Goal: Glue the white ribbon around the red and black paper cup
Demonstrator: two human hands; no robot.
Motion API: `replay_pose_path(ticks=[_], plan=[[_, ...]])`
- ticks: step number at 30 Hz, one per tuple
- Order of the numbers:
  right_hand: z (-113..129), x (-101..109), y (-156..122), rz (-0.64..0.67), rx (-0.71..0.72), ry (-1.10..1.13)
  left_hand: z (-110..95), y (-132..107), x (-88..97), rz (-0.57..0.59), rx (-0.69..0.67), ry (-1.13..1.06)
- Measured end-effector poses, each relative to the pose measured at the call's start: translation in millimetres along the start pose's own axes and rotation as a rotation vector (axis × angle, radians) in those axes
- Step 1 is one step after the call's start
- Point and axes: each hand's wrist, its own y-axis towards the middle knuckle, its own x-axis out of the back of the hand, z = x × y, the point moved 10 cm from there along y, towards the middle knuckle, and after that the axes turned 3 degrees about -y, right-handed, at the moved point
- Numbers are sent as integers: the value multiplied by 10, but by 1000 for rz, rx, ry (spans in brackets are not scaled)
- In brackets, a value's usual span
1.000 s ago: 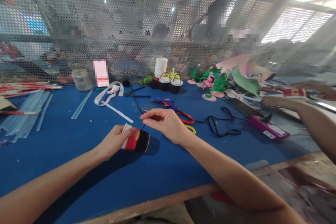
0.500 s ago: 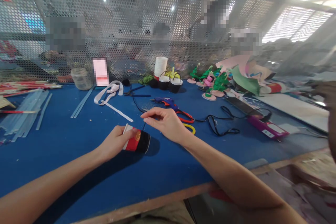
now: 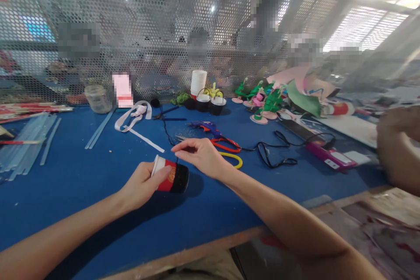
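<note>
In the head view, your left hand (image 3: pixel 139 185) is wrapped around the red, white and black cup (image 3: pixel 176 177), tipped sideways over the blue tabletop (image 3: pixel 203 218). Your right hand (image 3: pixel 205 157) pinches a black string (image 3: pixel 177 159) by the cup's black end. White ribbon (image 3: pixel 147 141) lies behind the cup.

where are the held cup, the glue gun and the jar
cup (image 3: pixel 171 181): head view, on its red side
glue gun (image 3: pixel 211 128): head view, on its blue body
jar (image 3: pixel 98 100): head view, on its clear side
</note>
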Motion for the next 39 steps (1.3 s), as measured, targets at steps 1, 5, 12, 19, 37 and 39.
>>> replay_pose_path(ticks=[1, 5, 12, 19, 37, 39], plan=[[-6, -9, -2, 6, -7, 4, -9, -3, -3, 2, -8, 6], [-34, -36, -8, 24, -31, 28, -52, -11, 2, -4, -50, 45], [-45, -92, -27, 65, -57, 40, -129, -29, -1, -1, -139, 121], [-14, -91, -37, 65, -35, 18, -182, -51, 7, -8, -233, 175], [-227, -342, -94, 399, -285, 349, -392, -90, 173, -118, -431, 276], [-181, -383, -117, 473, -265, 374, -340, -55, 198, -111, -376, 226]])
